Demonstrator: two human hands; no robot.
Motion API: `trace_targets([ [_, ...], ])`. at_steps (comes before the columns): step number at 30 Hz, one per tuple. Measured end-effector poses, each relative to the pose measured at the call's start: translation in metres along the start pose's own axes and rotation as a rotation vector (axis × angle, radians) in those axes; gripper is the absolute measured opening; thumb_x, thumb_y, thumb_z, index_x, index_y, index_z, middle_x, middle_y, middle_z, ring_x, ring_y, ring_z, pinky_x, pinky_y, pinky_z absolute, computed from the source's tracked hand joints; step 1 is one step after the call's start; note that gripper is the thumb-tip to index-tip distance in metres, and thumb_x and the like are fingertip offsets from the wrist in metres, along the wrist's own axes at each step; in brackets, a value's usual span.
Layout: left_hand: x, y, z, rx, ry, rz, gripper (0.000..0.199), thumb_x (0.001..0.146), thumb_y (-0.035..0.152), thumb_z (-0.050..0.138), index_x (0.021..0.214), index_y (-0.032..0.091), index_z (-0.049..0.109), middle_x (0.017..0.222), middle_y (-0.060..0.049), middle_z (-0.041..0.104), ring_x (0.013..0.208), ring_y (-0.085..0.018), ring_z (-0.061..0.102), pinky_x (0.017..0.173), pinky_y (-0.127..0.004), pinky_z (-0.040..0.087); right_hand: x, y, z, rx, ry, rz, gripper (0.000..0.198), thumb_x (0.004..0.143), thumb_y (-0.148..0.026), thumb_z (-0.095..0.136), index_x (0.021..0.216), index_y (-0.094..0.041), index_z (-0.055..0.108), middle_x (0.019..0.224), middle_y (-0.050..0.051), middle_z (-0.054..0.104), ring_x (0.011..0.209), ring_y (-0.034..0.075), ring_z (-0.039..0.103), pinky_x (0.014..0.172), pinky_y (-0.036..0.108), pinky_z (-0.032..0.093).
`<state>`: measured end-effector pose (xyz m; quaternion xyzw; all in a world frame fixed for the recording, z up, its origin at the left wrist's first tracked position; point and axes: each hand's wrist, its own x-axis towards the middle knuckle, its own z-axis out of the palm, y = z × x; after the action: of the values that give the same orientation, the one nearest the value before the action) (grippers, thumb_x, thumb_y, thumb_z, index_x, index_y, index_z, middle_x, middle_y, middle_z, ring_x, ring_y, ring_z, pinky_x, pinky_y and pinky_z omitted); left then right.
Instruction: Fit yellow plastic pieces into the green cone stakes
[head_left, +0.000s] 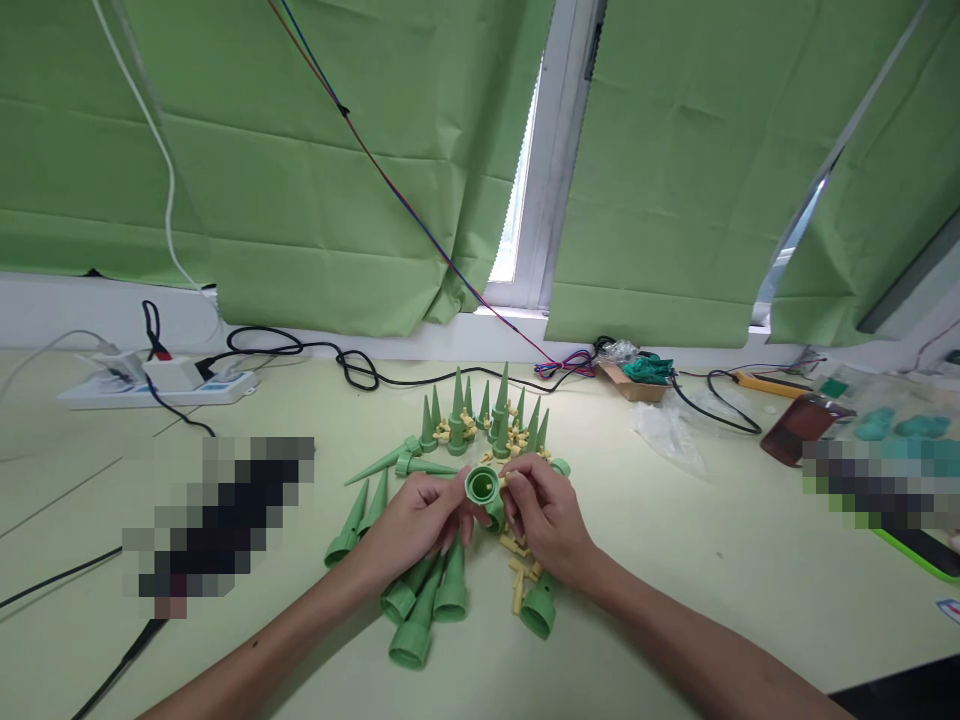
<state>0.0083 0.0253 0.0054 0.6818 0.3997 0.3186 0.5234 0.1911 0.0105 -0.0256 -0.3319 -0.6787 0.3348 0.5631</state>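
My left hand (433, 512) is closed round a green plastic watering spike (482, 486), its round open end facing me. At the spike's right side, my right hand (546, 510) pinches a small yellow valve piece (504, 481) between thumb and finger; a bit of yellow shows inside the spike's opening. Loose green spikes (411, 642) lie below and left of my left hand. More yellow pieces (517, 585) lie under my right hand, beside another spike (538, 606). Behind my hands, several spikes (458, 415) stand point up with yellow pieces among them.
A power strip (157, 388) sits at the back left, with a black cable (360, 372) along the wall. At the back right are a small cardboard box (634, 382), a clear plastic bag (667, 435) and a dark red-brown container (804, 428). Blurred dark objects lie at both sides.
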Motion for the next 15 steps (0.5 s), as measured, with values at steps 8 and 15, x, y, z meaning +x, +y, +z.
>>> trace_targets([
  [8,0.001,-0.006,-0.002,0.013,0.035,0.027,0.054,0.091,0.058,0.048,0.061,0.016,0.063,0.042,0.003,0.043,0.038,-0.009,0.037,0.042,-0.022,0.026,0.001,-0.001,-0.001,-0.021,-0.032,0.015,0.030,0.101,-0.046,0.041,0.091,-0.021,0.052,0.060,-0.005,0.048,0.044,0.009,0.042,0.044,0.023,0.036],
  [15,-0.003,0.009,0.001,0.012,0.076,0.046,0.037,0.087,0.054,0.058,0.078,0.018,0.064,0.049,0.006,0.040,0.042,-0.010,0.039,0.042,-0.022,0.028,0.003,-0.002,-0.003,-0.098,-0.052,0.043,0.031,0.102,-0.043,0.038,0.081,-0.022,0.047,0.060,-0.005,0.047,0.047,0.011,0.043,0.049,0.024,0.037],
])
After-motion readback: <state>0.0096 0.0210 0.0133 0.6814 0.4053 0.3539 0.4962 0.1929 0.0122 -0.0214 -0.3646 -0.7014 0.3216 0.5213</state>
